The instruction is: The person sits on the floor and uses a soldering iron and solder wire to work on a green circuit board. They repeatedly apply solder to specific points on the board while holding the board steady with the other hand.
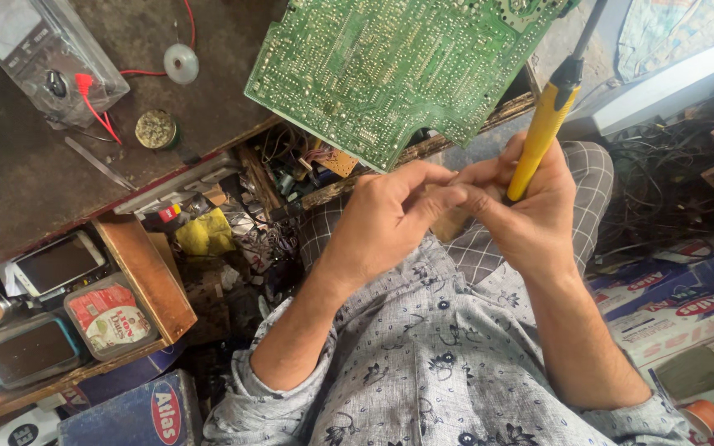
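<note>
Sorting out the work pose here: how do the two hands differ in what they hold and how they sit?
The right hand grips a yellow-handled soldering iron, which points up toward the green circuit board; the left hand holds no tool. The left hand's fingers reach across to touch the right hand's fingertips. Both are bare, meet over the lap, and come out of rolled patterned sleeves.
</note>
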### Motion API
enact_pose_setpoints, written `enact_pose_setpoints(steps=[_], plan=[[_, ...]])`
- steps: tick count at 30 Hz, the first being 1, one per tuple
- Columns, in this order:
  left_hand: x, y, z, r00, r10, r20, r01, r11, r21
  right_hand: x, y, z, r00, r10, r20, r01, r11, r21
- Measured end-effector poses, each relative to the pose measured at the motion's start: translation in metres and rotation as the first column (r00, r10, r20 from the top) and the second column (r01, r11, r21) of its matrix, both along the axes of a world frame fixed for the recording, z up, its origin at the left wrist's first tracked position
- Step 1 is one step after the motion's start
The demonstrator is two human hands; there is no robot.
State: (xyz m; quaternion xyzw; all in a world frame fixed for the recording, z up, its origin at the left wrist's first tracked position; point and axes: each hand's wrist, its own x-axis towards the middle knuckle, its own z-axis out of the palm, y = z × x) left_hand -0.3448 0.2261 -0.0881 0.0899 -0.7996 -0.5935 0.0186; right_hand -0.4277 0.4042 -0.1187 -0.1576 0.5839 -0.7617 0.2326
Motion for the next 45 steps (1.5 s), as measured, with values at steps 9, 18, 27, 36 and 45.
enact_pose_setpoints(steps=[9,18,27,36,45], plan=[[0.008,-0.018,-0.003,0.936,-0.024,-0.351,-0.065,0.969,-0.240,-0.004,-0.001,-0.004,0.998,-0.032,-0.056,0.035,0.998,0.057],[0.006,-0.021,-0.024,0.926,0.006,-0.378,-0.094,0.973,-0.213,-0.013,-0.001,-0.009,0.996,-0.086,0.022,0.084,0.991,0.102],[-0.004,-0.104,-0.026,0.773,0.416,-0.479,-0.618,0.665,-0.420,-0.061,0.002,-0.021,0.949,-0.312,-0.051,0.316,0.942,0.114],[-0.014,-0.119,-0.043,0.767,0.485,-0.420,-0.626,0.712,-0.318,-0.086,-0.019,-0.001,0.958,-0.286,0.024,0.283,0.955,0.083],[0.000,-0.117,-0.046,0.744,0.591,-0.313,-0.654,0.740,-0.157,-0.113,-0.041,0.017,0.952,-0.302,0.046,0.300,0.953,0.040]])
